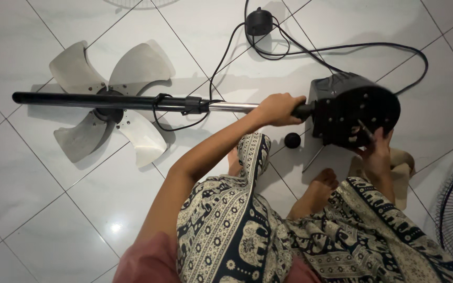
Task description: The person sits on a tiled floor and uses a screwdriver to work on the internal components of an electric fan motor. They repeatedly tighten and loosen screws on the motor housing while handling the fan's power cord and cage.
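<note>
Glossy black fan motor housing, round-backed.

Our left arm stretches forward, bare, elbow slightly bent, wrist level. Our left hand closed in fist-like wrap, knuckles up, thumb tucked under. Our right forearm short in view, angled forward from lap. Our right hand raised, fingers curled and pinched together, palm facing inward. Our hands well apart, left higher in frame. Bare feet tucked below between our knees.
</note>
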